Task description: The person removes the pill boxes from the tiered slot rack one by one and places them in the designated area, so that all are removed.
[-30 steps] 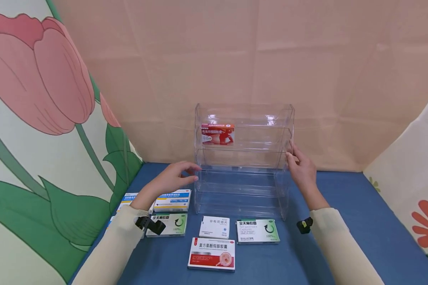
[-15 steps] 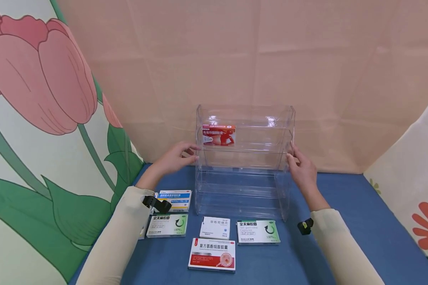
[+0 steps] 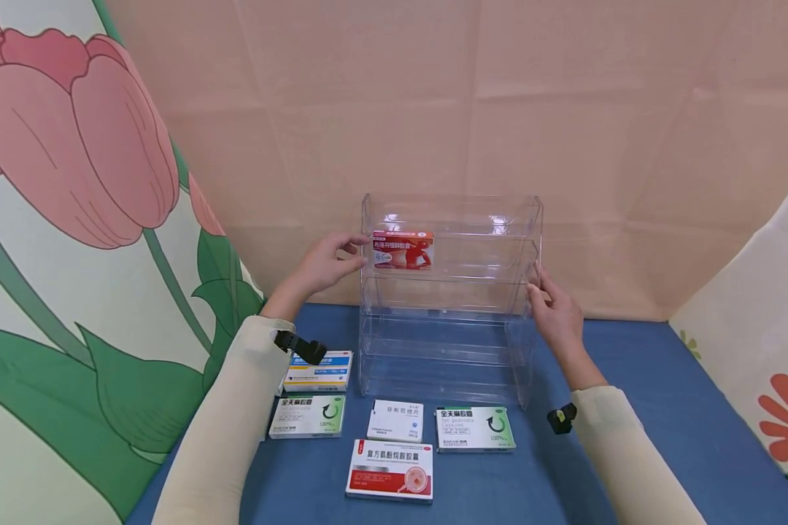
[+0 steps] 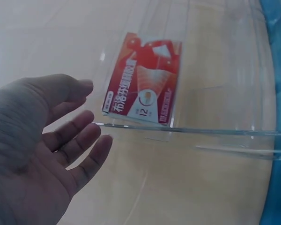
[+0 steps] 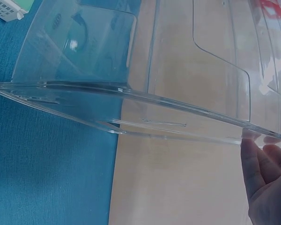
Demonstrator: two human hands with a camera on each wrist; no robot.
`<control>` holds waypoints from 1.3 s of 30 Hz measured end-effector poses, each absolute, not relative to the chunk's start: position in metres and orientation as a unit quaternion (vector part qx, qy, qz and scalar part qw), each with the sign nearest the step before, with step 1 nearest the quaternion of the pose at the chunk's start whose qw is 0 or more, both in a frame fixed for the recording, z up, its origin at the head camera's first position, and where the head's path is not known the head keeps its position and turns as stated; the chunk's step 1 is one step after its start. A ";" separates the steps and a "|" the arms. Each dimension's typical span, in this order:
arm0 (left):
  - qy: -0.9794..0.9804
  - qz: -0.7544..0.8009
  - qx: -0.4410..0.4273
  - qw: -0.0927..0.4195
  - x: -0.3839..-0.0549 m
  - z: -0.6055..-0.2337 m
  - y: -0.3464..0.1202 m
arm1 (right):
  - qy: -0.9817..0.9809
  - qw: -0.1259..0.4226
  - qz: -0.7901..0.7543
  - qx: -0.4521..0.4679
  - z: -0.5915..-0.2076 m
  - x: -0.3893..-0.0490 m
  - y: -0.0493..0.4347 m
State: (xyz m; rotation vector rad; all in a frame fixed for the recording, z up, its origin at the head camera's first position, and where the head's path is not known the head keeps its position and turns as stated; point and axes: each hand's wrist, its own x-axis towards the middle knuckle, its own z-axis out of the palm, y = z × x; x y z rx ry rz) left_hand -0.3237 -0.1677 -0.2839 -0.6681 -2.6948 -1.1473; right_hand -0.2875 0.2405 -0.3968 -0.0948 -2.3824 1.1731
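Observation:
A clear plastic tiered display rack (image 3: 449, 299) stands upright on the blue table. One red medicine box (image 3: 403, 250) leans inside an upper tier at its left end. My left hand (image 3: 325, 266) is at the rack's left edge beside that box, with relaxed, slightly bent fingers. In the left wrist view, my left hand (image 4: 51, 126) has nothing between thumb and fingers; whether a fingertip touches the rack is unclear. At the opposite side, my right hand (image 3: 557, 310) pinches the rack's side edge. Its fingertips meet the clear side panel (image 5: 178, 110) in the right wrist view.
Before the rack lie a green-and-white medicine box (image 3: 476, 429), another like it (image 3: 307, 416), a small white box (image 3: 396, 421) and a red-and-white box (image 3: 390, 470). A blue-and-white box (image 3: 328, 372) is partly behind the left wrist camera. A beige cloth (image 3: 460, 109) hangs behind.
My left hand has moved up along the rack's left side to the height of the red box. My right hand stays where it was, and the boxes have not moved.

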 end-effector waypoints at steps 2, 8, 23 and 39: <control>-0.895 -0.381 -0.218 0.074 -0.326 -0.280 -0.165 | -0.870 0.240 0.428 -0.034 -0.397 -0.287 0.240; -0.899 -0.376 -0.211 0.078 -0.335 -0.270 -0.154 | -0.871 0.247 0.424 -0.030 -0.398 -0.289 0.241; -0.921 -0.320 -0.211 0.069 -0.346 -0.258 -0.127 | -0.872 0.249 0.419 -0.032 -0.399 -0.290 0.240; -0.954 -0.205 -0.209 0.067 -0.358 -0.257 -0.107 | -0.872 0.245 0.422 -0.036 -0.398 -0.289 0.240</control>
